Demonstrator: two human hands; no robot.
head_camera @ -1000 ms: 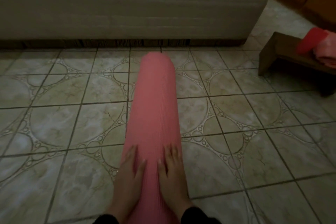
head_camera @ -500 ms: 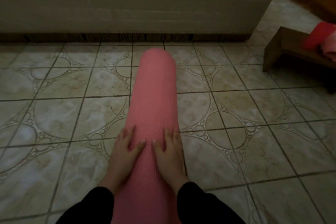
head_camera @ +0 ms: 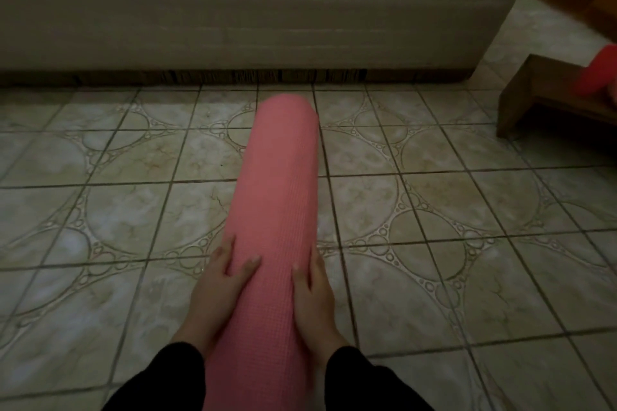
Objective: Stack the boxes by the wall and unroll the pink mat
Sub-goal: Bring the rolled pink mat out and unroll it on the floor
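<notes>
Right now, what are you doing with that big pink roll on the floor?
A person in black sleeves has both hands on a rolled pink mat that lies on the tiled floor, pointing toward the bed base. The left hand and right hand each clasp a side of the roll near its close end. The mat is fully rolled up; unrolling has not begun.

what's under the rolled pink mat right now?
Patterned floor tiles run under the rolled pink mat. The left hand and right hand grip its sides. Whatever lies directly beneath the roll is hidden.
</notes>
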